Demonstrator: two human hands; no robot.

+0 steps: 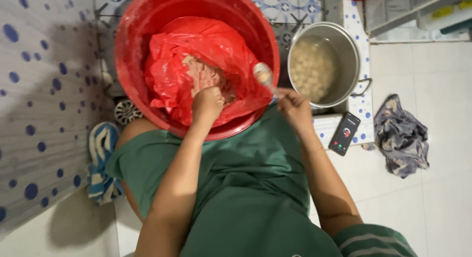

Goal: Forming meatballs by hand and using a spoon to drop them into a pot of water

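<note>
I wear a plain dark green garment [246, 188]; at five o'clock, a green cloth with pale stripes [373, 242]. My forearms are bare.

White tiled floor [432, 203] bears a phone [344, 133] and crumpled cloth [400, 136]

The left hand [207, 103] is curling into a loose fist, knuckles pointing toward twelve o'clock, forearm running back toward six. The right hand [293, 108] is closing its fingers, seemingly pinching, its forearm angling off toward five o'clock.
</note>
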